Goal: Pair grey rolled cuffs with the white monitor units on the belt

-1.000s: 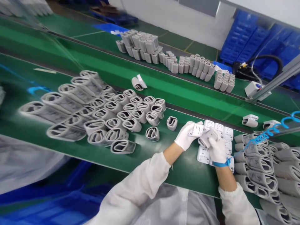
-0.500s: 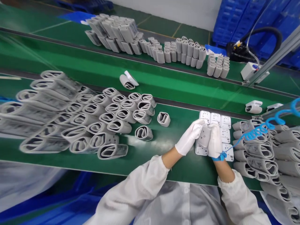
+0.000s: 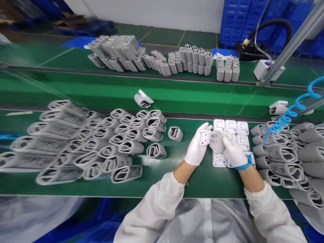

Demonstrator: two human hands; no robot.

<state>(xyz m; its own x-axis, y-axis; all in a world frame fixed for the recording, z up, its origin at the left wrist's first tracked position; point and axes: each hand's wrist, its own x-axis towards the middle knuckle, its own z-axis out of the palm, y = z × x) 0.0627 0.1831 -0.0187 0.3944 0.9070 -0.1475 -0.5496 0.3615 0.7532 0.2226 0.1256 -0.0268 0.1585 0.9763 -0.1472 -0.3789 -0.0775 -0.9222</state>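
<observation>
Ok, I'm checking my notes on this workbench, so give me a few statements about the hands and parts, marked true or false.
1. The left hand and the right hand wear white gloves. True.
2. The right wrist wears a red strap. False: the strap is blue.
3. On the green belt lie rows of white boxes. True.
4. The left hand is empty. False: it holds a white box; the right hand holds a grey cuff.
</observation>
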